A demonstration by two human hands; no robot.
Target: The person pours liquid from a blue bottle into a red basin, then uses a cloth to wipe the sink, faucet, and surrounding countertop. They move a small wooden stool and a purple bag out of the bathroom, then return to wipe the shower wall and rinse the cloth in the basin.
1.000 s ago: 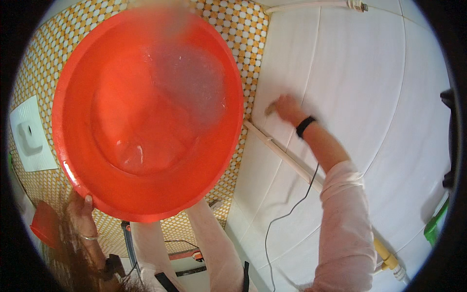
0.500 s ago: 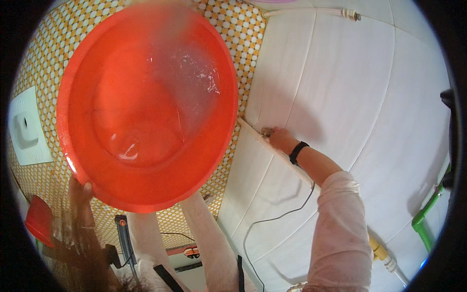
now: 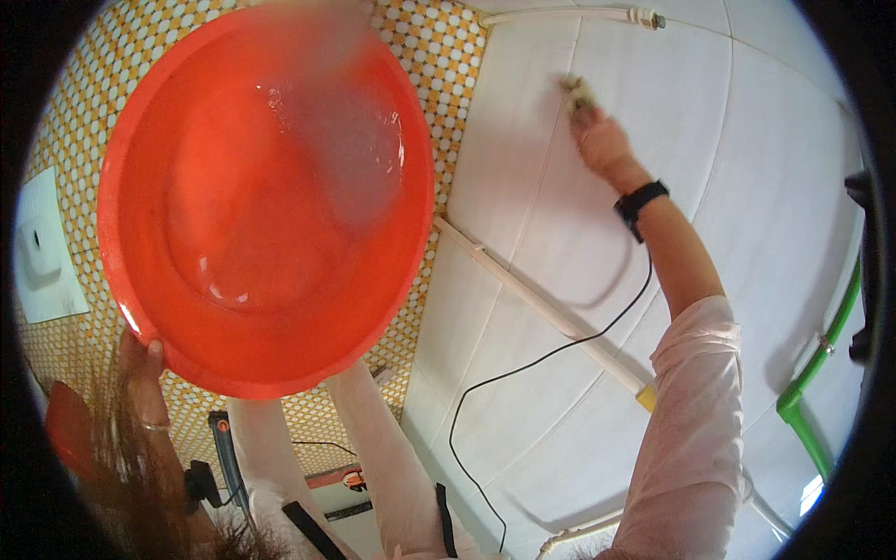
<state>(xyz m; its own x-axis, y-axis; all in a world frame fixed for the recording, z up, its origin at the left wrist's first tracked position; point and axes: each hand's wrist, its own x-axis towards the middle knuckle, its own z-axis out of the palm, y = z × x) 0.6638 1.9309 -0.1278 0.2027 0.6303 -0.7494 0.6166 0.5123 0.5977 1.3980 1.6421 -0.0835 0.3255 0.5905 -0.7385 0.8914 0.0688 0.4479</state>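
A large orange-red plastic basin (image 3: 271, 369) fills the left half of the view, tilted with its hollow toward me. Glints inside look like wetness, partly behind a hazy smear. My left hand (image 3: 140, 373) grips its lower left rim, thumb over the edge; hair hides part of that arm. My right hand (image 3: 602, 145) is stretched out in front of the white wall panels, closed round a small brownish-yellow object (image 3: 577, 91), too blurred to name. A black band (image 3: 641, 205) circles my right wrist, with a thin black cable (image 3: 541, 350) hanging from it.
A white pipe (image 3: 532, 294) slants along the wall. A white hose (image 3: 560, 15) with a metal end lies at the top. A green pipe (image 3: 793, 401) runs at the right. Yellow-and-white tiled floor (image 3: 448, 56) holds a white squat toilet (image 3: 47, 247) and a red container (image 3: 70, 429).
My right hand has moved from the slanting pipe's end up and away along the wall, with the small object in it. The basin has shifted slightly left in view, still gripped.
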